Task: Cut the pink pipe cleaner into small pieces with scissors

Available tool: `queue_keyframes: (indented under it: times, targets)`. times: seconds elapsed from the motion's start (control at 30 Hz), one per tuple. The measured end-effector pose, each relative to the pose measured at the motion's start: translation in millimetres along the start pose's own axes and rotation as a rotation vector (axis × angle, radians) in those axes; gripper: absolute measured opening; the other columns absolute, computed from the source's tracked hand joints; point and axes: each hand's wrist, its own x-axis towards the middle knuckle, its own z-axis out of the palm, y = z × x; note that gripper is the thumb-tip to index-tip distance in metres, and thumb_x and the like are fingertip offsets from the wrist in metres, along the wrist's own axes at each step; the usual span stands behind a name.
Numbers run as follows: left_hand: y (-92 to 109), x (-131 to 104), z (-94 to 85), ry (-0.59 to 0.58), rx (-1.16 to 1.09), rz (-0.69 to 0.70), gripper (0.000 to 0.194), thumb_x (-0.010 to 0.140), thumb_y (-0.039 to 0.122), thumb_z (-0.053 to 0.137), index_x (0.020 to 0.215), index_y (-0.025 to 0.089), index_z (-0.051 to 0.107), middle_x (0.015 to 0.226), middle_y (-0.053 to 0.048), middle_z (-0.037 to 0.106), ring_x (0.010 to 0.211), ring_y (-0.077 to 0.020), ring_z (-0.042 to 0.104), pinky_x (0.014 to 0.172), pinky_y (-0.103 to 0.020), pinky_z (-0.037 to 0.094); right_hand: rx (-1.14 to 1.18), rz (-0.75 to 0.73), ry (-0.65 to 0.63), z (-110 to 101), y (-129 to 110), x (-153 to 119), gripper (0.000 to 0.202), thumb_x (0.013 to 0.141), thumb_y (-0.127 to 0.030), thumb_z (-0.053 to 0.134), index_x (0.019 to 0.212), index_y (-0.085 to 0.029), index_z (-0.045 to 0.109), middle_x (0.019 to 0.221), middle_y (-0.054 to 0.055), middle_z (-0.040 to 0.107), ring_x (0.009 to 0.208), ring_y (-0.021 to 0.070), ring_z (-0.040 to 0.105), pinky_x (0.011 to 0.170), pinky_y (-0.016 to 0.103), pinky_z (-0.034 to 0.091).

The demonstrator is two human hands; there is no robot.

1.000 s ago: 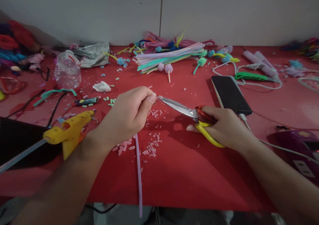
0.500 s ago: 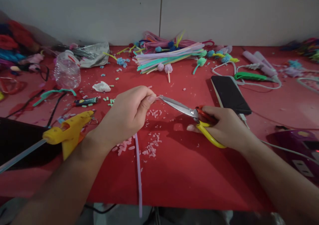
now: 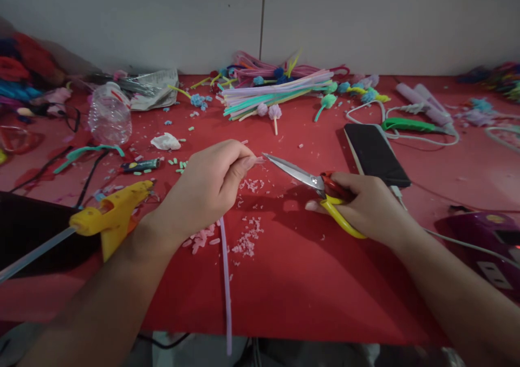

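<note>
While the left hand (image 3: 207, 182) pinches it between thumb and forefinger, a frayed, pale-pink tip (image 3: 259, 160) of thin strands pokes out over the middle of the red tabletop (image 3: 300, 296). Just beside it, across a small gap, is the point of the steel scissors with red and yellow handles (image 3: 296, 174). The blades look nearly closed, and the fingers of the right hand (image 3: 368, 204) wrap round the handles. A slim, straight lilac stick (image 3: 226, 285) runs from under the left hand past the tabletop's front edge; whether the curled fingers grasp it too, I cannot tell.

The step in hand looks like fine snipping, judging by the crumb-like pink clippings (image 3: 248, 239) below. Another cut would call for parting the blades and bringing them to the strands without nicking the left thumb.

Larger, oblong pink bits (image 3: 202, 238) lie partly behind the left wrist. The yellow plastic glue gun (image 3: 114, 215) crowds the left forearm, leaving little room there. Beyond the right hand lies a flat black phone (image 3: 376, 153), its white cable (image 3: 467, 240) passing beneath the right forearm. The most open room is between the forearms, toward the front edge; the bundle of slim pastel sticks (image 3: 276, 96) lies well apart from the blades.
</note>
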Motion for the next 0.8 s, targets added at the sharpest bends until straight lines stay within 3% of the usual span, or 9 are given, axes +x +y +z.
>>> queue_keyframes:
  times: [0.8]
  targets:
    - [-2.0,-0.7,-1.0,0.017,0.024,-0.012,0.017,0.104,0.028,0.056,0.092,0.021,0.066,0.085,-0.002,0.072,0.077,-0.0161,0.064,0.073,-0.03,0.048,-0.014,-0.01,-0.005,-2.0,-1.1,1.5,0.078,0.061,-0.094,0.071,0.06,-0.025,0.033,0.058,-0.005,0.027,0.057,0.0115,0.024,0.047,0.028,0.022]
